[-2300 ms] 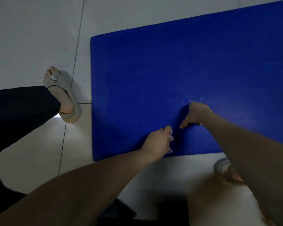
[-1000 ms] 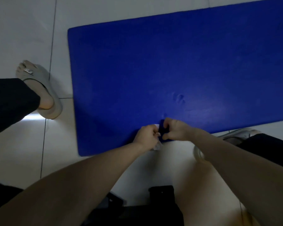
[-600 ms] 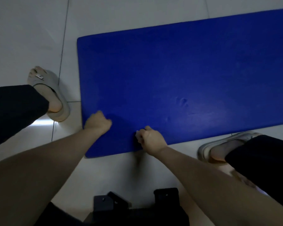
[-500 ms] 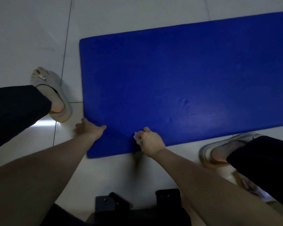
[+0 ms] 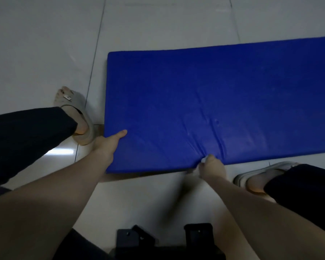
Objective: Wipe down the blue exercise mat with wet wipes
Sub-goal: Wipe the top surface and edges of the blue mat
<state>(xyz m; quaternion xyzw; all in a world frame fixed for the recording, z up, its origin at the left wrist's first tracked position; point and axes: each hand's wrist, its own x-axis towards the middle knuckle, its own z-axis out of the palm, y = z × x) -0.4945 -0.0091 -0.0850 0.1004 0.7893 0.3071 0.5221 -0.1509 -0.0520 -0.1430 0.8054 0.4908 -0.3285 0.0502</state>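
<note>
The blue exercise mat [image 5: 204, 102] lies on a pale tiled floor, and its near left corner is raised off the floor, with a shadow under its front edge. My left hand [image 5: 106, 145] grips the mat's left edge, thumb on top and fingers hidden beneath. My right hand [image 5: 211, 168] grips the mat's front edge, creasing the surface there. A small bit of white wet wipe [image 5: 203, 160] shows at that hand's fingers.
My left foot in a grey sandal [image 5: 78, 117] stands just left of the mat. My right foot in a light sandal [image 5: 259, 175] sits by the mat's front edge. Dark gear [image 5: 167, 241] hangs at the bottom centre. Pale floor tiles [image 5: 45, 44] surround the mat.
My left hand has moved from the floor beside the mat onto its left edge and taken hold. The near corner of the mat has lifted. My right hand stays on the front edge.
</note>
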